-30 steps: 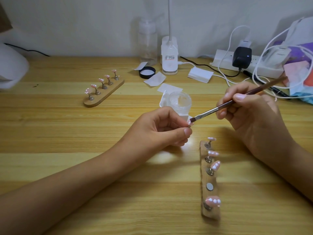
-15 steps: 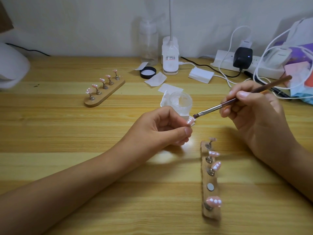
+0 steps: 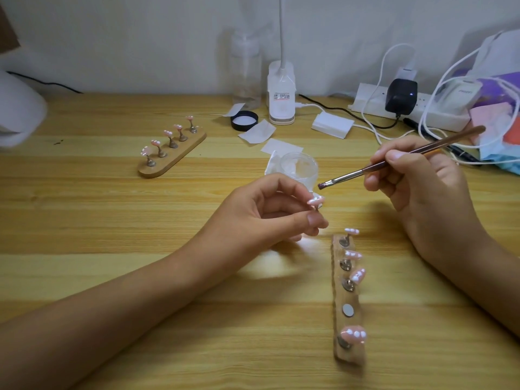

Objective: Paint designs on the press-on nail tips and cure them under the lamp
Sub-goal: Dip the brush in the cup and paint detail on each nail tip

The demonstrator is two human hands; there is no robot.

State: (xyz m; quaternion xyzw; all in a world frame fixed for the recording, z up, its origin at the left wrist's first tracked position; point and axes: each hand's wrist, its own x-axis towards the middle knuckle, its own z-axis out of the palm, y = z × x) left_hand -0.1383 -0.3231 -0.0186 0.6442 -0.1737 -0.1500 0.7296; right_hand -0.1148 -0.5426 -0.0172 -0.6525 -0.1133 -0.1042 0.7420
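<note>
My left hand [image 3: 270, 212] pinches a small metal stand that carries a pink nail tip [image 3: 315, 200] with white dots. My right hand [image 3: 422, 187] holds a thin brown brush [image 3: 394, 161], whose dark bristles hover just above and to the right of that tip, not touching it. A near wooden holder [image 3: 347, 356] lies below the hands with several pink tips on stands and one bare magnet. A second wooden holder [image 3: 174, 159] with several tips sits at the back left. A clear jar [image 3: 299, 170] stands behind my left hand.
A white curing lamp [image 3: 17, 114] is at the far left edge. At the back stand a clear pump bottle [image 3: 246, 71], a white desk-lamp base [image 3: 281, 97], a black lid [image 3: 244, 120], paper wipes [image 3: 257, 131], a power strip [image 3: 374, 102] with chargers and cables.
The brush has lifted off the held nail tip and drawn back up and to the right. My left hand has tilted the tip slightly, still holding it.
</note>
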